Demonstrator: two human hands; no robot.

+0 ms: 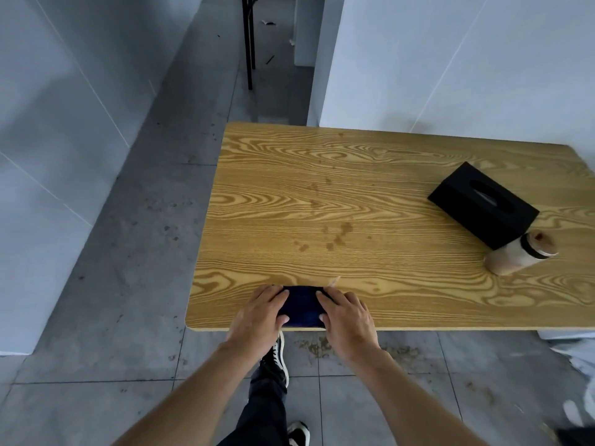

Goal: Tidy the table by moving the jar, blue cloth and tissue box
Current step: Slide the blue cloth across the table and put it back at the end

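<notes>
A folded dark blue cloth (pixel 302 306) lies at the near edge of the wooden table (pixel 354 194). My left hand (pixel 257 313) rests flat on its left side and my right hand (pixel 349 320) on its right side, fingers spread over the cloth. At the right of the table stands a black tissue box (pixel 483 204). Just in front of the box a clear jar (pixel 521 252) with a brownish lid lies tilted on its side, touching the box's near corner.
Brown stains (pixel 338 236) mark the table's middle. White walls stand to the left and behind the table. A black table leg (pixel 248 43) rises on the grey tiled floor beyond. My leg and shoe (pixel 273 358) are under the near edge.
</notes>
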